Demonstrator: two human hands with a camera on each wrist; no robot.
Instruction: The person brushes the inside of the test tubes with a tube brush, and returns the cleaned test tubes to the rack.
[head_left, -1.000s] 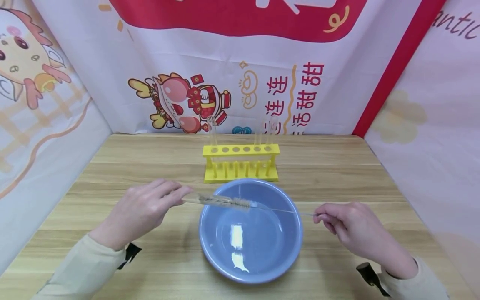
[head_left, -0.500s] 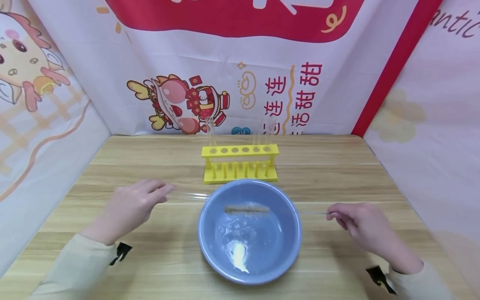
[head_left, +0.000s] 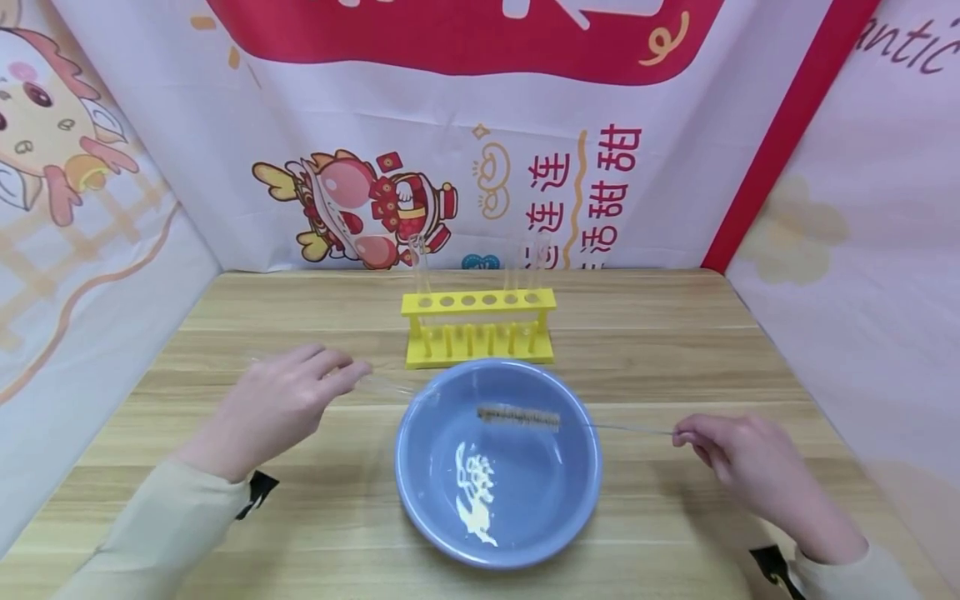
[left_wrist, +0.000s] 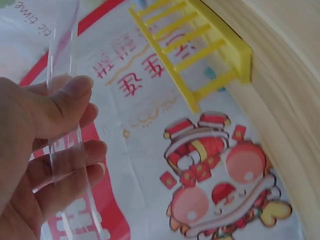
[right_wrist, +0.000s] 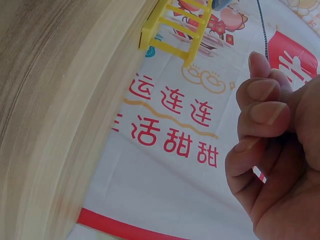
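My left hand (head_left: 281,408) pinches a clear test tube (left_wrist: 64,55) between thumb and fingers. In the head view the tube points right, its end near the left rim of a blue basin (head_left: 498,546). Over the basin hangs a test tube brush (head_left: 519,417) with pale bristles, wholly outside the tube. Its thin twisted wire handle runs right to my right hand (head_left: 757,471), whose curled fingers and thumb pinch the wire (right_wrist: 263,32). Water in the basin shows bright, rippled reflections.
Behind the basin stands a yellow test tube rack (head_left: 480,304) with several holes and a few clear tubes upright in it. The wooden table (head_left: 645,333) meets printed cloth walls (head_left: 660,167) at the back and sides.
The brush was inside the tube and has come out to the right as my right hand drew away. My left hand still holds the tube after a small leftward shift and return.
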